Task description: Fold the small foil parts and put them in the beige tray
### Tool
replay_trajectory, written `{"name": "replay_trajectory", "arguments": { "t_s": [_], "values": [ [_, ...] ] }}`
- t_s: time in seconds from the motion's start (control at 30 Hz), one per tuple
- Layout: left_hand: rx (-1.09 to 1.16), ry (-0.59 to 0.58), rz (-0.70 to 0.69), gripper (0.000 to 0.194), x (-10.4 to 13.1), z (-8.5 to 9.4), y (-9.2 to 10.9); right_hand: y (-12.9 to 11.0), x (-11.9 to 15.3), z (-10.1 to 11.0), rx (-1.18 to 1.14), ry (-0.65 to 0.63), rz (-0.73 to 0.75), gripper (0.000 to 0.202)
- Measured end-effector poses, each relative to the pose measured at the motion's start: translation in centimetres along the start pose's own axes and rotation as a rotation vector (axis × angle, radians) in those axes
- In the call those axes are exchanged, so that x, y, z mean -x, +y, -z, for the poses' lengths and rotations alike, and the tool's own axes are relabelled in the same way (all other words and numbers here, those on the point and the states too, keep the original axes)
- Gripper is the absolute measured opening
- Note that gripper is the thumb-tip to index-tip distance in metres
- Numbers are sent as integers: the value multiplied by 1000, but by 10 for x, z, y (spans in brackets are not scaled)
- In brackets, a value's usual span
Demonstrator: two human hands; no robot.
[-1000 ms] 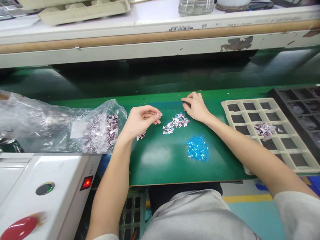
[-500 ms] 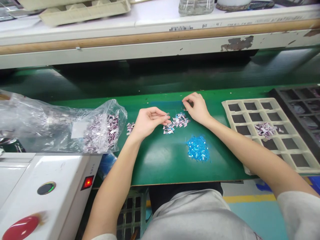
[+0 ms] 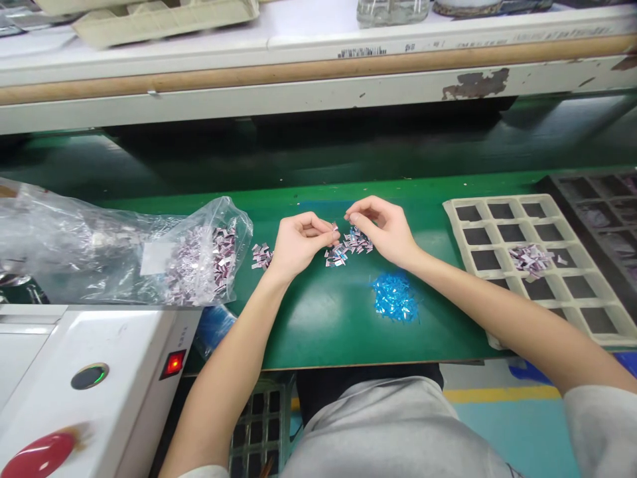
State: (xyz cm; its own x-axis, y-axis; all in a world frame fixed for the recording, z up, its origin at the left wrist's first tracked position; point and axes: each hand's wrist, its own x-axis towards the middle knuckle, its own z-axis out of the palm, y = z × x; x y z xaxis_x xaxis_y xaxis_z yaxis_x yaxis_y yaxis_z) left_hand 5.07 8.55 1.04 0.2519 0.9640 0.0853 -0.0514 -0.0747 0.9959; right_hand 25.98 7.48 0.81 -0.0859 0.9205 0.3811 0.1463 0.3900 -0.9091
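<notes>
My left hand (image 3: 303, 240) is closed in a pinch on a small flat piece (image 3: 335, 227), pinkish with a silvery look. My right hand (image 3: 382, 227) is beside it, thumb and forefinger pressed together; whatever is between their tips is too small to make out. Beneath the fingers lies a loose pile of similar small pieces (image 3: 355, 243), some with blue on them. Another small group of pieces (image 3: 261, 255) sits left of my left hand. Nearer to me is a heap of shiny blue strips (image 3: 395, 297).
A clear plastic bag (image 3: 206, 265) full of pieces lies left on the green table (image 3: 318, 338). A white machine (image 3: 124, 372) with a red button stands at the front left. To the right, a cream compartment tray (image 3: 490, 236) holds a heap of pieces. A shelf (image 3: 298, 73) crosses the back.
My right hand has moved left, from beyond the pile's right side to close beside my left hand. The left hand has stayed almost in place, still pinching.
</notes>
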Motion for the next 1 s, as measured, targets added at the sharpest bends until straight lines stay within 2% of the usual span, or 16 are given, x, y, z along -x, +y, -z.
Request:
{"name": "replay_trajectory", "arguments": {
  "t_s": [0.2, 0.37, 0.47, 0.83, 1.0],
  "values": [
    [-251, 53, -87, 21, 2, -3, -7, -3, 3, -4, 33, -90, -12, 21],
    [-355, 3, -66, 38, 4, -4, -7, -1, 6, -5, 208, -195, 83, 17],
    [-400, -24, -42, 41, 6, -4, -5, 1, 6, -5, 280, -238, 124, 17],
    [-476, -48, -71, 34, 8, -4, -6, 6, 5, -4, 354, -277, 151, 20],
    [-498, -61, -79, 33, 10, -6, -2, 9, 5, -3, 389, -254, 162, 23]
  ]
}}
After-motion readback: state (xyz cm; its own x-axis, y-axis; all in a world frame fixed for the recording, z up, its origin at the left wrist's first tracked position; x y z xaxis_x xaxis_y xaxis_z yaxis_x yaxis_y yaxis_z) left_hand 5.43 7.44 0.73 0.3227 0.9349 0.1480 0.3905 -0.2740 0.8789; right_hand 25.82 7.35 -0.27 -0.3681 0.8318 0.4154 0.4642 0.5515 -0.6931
